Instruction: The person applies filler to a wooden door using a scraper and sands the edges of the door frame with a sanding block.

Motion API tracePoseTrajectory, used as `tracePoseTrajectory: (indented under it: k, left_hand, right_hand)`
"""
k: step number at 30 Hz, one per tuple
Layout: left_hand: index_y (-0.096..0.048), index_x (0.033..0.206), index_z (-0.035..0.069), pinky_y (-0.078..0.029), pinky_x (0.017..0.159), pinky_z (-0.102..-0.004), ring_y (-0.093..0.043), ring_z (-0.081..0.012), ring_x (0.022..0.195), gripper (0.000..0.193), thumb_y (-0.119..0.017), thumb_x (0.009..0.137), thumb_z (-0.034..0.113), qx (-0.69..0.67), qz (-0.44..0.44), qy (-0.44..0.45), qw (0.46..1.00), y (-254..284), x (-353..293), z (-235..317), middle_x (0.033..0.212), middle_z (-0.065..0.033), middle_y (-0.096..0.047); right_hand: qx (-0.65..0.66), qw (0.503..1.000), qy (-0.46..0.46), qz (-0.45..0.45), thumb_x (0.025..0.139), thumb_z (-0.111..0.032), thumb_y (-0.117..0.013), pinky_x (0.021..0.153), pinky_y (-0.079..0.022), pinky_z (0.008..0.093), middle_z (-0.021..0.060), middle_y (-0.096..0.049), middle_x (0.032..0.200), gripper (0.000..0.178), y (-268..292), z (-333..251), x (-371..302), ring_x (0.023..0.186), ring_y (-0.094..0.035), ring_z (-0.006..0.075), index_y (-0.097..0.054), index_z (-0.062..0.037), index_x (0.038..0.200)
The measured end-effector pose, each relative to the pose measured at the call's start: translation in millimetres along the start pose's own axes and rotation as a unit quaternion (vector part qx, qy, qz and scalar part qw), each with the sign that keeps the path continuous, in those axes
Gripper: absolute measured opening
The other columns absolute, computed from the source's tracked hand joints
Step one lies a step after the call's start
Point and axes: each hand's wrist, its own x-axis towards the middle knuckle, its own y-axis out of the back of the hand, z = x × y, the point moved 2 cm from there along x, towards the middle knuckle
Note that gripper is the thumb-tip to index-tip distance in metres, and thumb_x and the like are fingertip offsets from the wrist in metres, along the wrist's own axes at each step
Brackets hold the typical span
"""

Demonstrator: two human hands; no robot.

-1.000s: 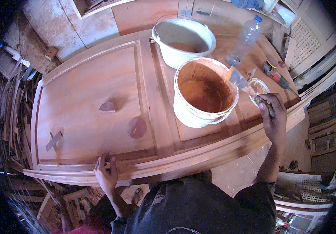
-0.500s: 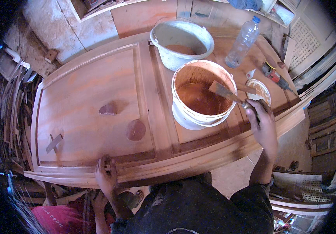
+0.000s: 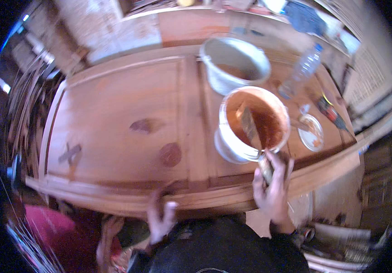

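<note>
A putty knife (image 3: 250, 127) is in the grip of my right hand (image 3: 273, 189). Its blade points away from me, over the opening of the white bucket (image 3: 232, 150), which has reddish-brown paste (image 3: 268, 123) inside. My left hand (image 3: 161, 220), slightly blurred, is at the near edge of the panelled wooden door (image 3: 114, 100), fingers apart and nothing in it. On the left panel of the door lie a round brown disc (image 3: 170, 154), a dark folded piece (image 3: 143, 125) and a small crossed wooden piece (image 3: 70, 154).
Behind the bucket stands a grey basin (image 3: 214, 75). To its right are a clear plastic bottle (image 3: 301, 73), a smeared white lid (image 3: 312, 134) and a red-and-black power tool (image 3: 331, 111). Another person in a red shirt (image 3: 52, 227) is at lower left; wood strips (image 3: 34, 100) lean beyond.
My right hand has moved left and nearer me, turning the putty knife's blade to point away over the bucket. My left hand has come off the door edge and spread. The view has shifted.
</note>
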Motion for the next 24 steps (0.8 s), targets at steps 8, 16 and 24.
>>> tracePoseTrajectory:
  k: [8, 16, 24]
  left_hand:
    - [-0.041, 0.137, -0.004, -0.041, 0.103, -0.0397, -0.054, -0.0313, 0.122, 0.040, -0.043, 0.104, 0.018, -0.132, -0.141, -0.048, 0.980, -61.7, 24.2, 47.3, 0.128, -0.0210, -0.056]
    - [-0.047, 0.129, -0.004, -0.049, 0.060, -0.0460, -0.064, -0.0395, 0.066, 0.031, -0.048, 0.100, 0.007, 0.074, -0.079, -0.039, 0.993, -41.8, 5.2, 20.6, 0.072, -0.0178, -0.060]
    - [-0.028, 0.151, 0.001, -0.052, 0.077, -0.0473, -0.064, -0.0430, 0.091, 0.059, -0.051, 0.096, 0.006, 0.128, -0.126, -0.030, 0.983, -36.3, -1.0, 25.3, 0.111, -0.0269, -0.061]
  right_hand:
    - [0.179, 0.969, 0.042, -0.164, 0.078, -0.009, -0.075, 0.094, -0.042, 0.0504, 0.0230, -0.046, 0.119, 0.062, -71.1, -53.7, -58.5, 0.110, -0.046, 0.0410, -0.047, -0.0032, 0.133]
    - [0.300, 0.934, 0.010, -0.193, 0.086, -0.005, -0.066, 0.071, -0.048, 0.0351, 0.0120, -0.060, 0.087, 0.034, -54.7, -38.9, -41.3, 0.076, -0.057, 0.0248, -0.064, -0.0027, 0.120]
    - [0.671, 0.640, -0.269, -0.260, 0.097, -0.028, -0.060, 0.057, -0.040, 0.0247, 0.0007, -0.048, 0.085, 0.058, -70.7, -49.0, -54.5, 0.061, -0.048, 0.0098, -0.040, 0.0001, 0.144]
